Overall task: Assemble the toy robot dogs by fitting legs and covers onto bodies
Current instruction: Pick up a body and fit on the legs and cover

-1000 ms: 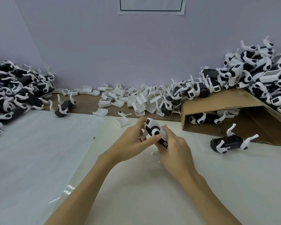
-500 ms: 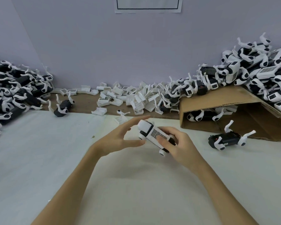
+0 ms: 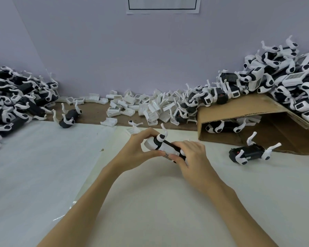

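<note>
Pale lilac walls close off the back of a desk [image 3: 43, 175] laid with white sheeting, and both hands meet over its middle. Between them is a small black-and-white plastic toy robot dog [image 3: 163, 148], held clear of the desk and tilted, its white cover end toward the left hand [image 3: 141, 150] and its dark body running down into the right hand [image 3: 191, 157]. One thin white leg [image 3: 164, 130] sticks up just above the left fingers.

The left hand grasps the white front end, thumb underneath and fingers curled over the top. The right hand is wrapped round the rear, fingertips pinching the dark underside where a barcode label shows.

The step in hand looks like seating the cover on the body. To do it well, I would keep the left hand as the steady anchor and let the right hand squeeze evenly along the seam, not at one corner, so the clips catch together. Fingers should stay off the raised leg, which looks slender enough to snap or pop out. Whether the cover is fully home cannot be told from here.

Beyond the fingertips lies a loose heap of white plastic covers [image 3: 141, 107]. To the right of the right hand, another black dog body with white legs [image 3: 250, 152] rests beside a folded brown cardboard sheet [image 3: 239, 111].
</note>
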{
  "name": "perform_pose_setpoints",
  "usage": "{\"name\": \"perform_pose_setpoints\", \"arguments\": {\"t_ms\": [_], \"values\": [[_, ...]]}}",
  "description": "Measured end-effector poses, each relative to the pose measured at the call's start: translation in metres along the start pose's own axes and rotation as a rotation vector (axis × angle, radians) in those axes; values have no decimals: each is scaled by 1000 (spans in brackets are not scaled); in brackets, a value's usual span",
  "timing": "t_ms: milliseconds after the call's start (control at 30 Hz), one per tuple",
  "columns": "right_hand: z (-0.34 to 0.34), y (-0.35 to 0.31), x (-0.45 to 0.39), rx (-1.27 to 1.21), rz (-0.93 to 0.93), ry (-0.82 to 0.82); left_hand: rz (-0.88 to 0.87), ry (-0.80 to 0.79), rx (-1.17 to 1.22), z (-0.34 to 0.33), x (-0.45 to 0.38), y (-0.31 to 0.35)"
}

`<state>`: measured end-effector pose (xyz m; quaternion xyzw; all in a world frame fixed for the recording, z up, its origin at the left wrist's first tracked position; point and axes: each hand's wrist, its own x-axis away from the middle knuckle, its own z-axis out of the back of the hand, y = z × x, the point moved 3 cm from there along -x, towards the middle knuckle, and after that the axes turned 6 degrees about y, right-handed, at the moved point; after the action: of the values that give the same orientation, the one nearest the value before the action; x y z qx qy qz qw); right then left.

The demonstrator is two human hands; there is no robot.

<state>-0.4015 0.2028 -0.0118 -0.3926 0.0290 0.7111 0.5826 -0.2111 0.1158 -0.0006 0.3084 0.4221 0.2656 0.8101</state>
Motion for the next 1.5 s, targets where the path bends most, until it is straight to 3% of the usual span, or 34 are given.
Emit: {"name": "perform_pose_setpoints", "arguments": {"t_ms": [233, 467, 633, 833, 867, 1000, 1100, 1167, 1367, 1500], "values": [[5, -5, -2, -101, -59, 76, 38, 67, -13, 2, 0, 4], [-4, 5, 0, -316, -331, -65, 162, 52, 10, -9, 2, 0], [0, 6, -2, -299, -311, -31, 192, 84, -26, -8, 3, 1], [0, -8, -1, -204, -149, 23, 286, 234, 118, -7, 1, 7], [-1, -9, -1, -209, -146, 34, 276, 228, 90, -8, 1, 8], [-1, -7, 2, -328, -196, 46, 48, 329, -396, -3, 3, 10], [-5, -7, 4, -430, -265, -7, 135, 273, -54, -5, 3, 11], [-9, -12, 5, -436, -241, -6, 233, 327, 108, -9, 2, 11], [-11, -29, 2, 16, -23, 89, 548, 402, 201, -19, 2, 4], [-12, -30, 2, 64, -81, 80, 589, 347, 156, -20, 2, 5]]}}
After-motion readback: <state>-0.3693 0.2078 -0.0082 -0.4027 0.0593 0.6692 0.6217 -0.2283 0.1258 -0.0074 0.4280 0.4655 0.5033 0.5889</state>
